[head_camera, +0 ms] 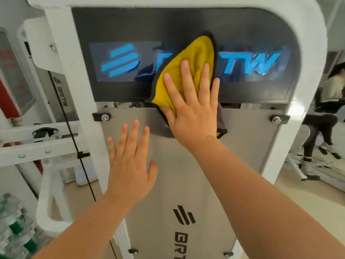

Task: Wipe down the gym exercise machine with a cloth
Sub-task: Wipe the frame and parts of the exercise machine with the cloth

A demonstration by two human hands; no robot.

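Observation:
The gym machine fills the view: a white frame (pixel 306 75), a dark top panel (pixel 119 27) with blue lettering, and a silver metal shield (pixel 240 139) below it. A yellow cloth (pixel 194 58) with a dark edge lies flat over the seam between the dark panel and the shield. My right hand (pixel 192 109) presses it there with straight, spread fingers. My left hand (pixel 130 161) lies flat on the silver shield, lower and to the left, fingers straight, holding nothing.
A black cable (pixel 71 128) runs down the machine's left side past white crossbars (pixel 37 152). A pack of bottles (pixel 15 227) sits at the bottom left. A person (pixel 323 116) stands at other equipment on the right, possibly in a mirror.

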